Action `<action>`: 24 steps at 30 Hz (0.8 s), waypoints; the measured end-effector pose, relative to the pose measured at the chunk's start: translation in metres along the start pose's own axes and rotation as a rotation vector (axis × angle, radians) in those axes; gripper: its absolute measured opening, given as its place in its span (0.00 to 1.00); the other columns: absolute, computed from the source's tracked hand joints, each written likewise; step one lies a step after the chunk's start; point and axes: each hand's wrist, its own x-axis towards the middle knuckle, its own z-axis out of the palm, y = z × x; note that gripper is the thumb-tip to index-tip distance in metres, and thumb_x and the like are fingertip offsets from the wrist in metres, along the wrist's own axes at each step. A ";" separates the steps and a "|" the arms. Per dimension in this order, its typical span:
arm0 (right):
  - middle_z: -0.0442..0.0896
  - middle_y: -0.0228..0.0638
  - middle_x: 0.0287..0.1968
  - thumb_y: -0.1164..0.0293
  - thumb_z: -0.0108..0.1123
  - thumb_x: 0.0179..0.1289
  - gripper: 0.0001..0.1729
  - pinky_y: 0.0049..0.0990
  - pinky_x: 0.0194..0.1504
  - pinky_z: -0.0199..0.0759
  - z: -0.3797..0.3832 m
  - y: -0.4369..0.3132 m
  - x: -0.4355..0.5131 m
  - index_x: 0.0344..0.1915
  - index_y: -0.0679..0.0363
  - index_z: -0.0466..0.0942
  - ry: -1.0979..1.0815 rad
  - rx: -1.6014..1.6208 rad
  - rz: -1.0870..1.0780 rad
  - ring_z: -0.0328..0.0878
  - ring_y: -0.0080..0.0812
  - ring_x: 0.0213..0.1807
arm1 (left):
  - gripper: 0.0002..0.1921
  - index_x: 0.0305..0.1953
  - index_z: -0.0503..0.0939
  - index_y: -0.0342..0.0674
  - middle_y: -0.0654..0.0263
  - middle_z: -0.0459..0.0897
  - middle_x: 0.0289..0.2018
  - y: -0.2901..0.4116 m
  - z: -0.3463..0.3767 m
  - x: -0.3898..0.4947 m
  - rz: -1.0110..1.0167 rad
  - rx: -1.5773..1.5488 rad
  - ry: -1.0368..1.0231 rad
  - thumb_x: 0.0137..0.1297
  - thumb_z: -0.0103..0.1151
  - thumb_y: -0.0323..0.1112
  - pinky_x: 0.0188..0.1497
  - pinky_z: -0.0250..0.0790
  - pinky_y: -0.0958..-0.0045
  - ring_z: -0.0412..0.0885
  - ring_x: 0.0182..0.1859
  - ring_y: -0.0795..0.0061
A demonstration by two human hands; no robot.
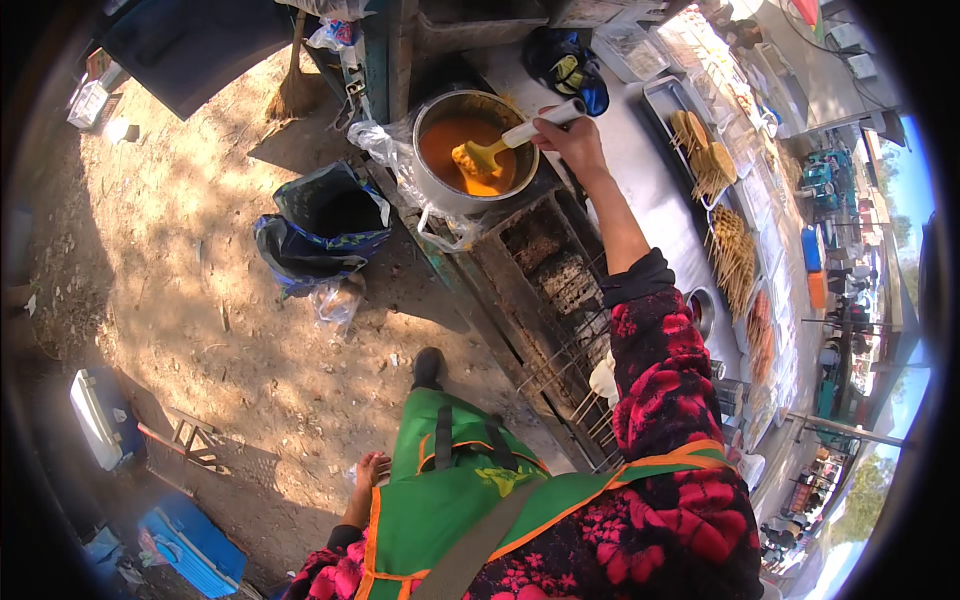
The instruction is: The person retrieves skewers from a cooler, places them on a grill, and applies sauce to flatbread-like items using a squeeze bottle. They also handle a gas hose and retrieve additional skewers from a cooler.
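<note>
My right hand [571, 144] grips the white handle of a yellow ladle [480, 156], whose bowl is dipped in orange sauce [442, 154] inside a metal pot [429, 176]. The pot stands at the far end of a charcoal grill [555, 270], with clear plastic around its side. Down beside the green apron hangs my left hand [371, 469], its fingers a little bent; a bit of clear plastic shows by it, and whether it holds this I cannot tell. Skewers with pale pieces [604, 379] lie on the grill's wire grate near my right sleeve.
Right of the grill, a metal table [637, 172] bears a tray [660, 90] of skewered food, more skewers [731, 247] and a plastic container [634, 56]. On the dirt ground are an open bag [330, 225], a blue-and-white cooler [97, 420], a blue crate [191, 547] and a broom [289, 94].
</note>
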 end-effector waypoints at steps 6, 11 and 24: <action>0.83 0.49 0.30 0.68 0.67 0.58 0.18 0.27 0.27 0.82 -0.068 0.006 -0.010 0.36 0.77 0.77 0.457 0.189 0.249 0.84 0.36 0.25 | 0.14 0.48 0.74 0.49 0.62 0.83 0.43 0.036 0.019 -0.001 0.052 0.083 -0.068 0.68 0.55 0.49 0.40 0.75 0.64 0.84 0.42 0.65; 0.84 0.48 0.31 0.69 0.66 0.57 0.18 0.27 0.25 0.82 -0.093 -0.016 -0.018 0.37 0.77 0.77 0.463 0.044 0.148 0.84 0.35 0.24 | 0.16 0.48 0.74 0.49 0.63 0.83 0.42 0.056 0.010 0.005 0.091 0.117 -0.077 0.67 0.56 0.50 0.38 0.74 0.64 0.84 0.40 0.66; 0.83 0.37 0.42 0.72 0.64 0.53 0.15 0.32 0.49 0.72 -0.022 -0.072 -0.088 0.43 0.59 0.81 -0.518 -0.493 -0.498 0.80 0.39 0.43 | 0.20 0.55 0.73 0.44 0.62 0.82 0.45 0.156 0.047 0.010 0.306 0.319 -0.091 0.70 0.52 0.50 0.44 0.72 0.68 0.81 0.45 0.70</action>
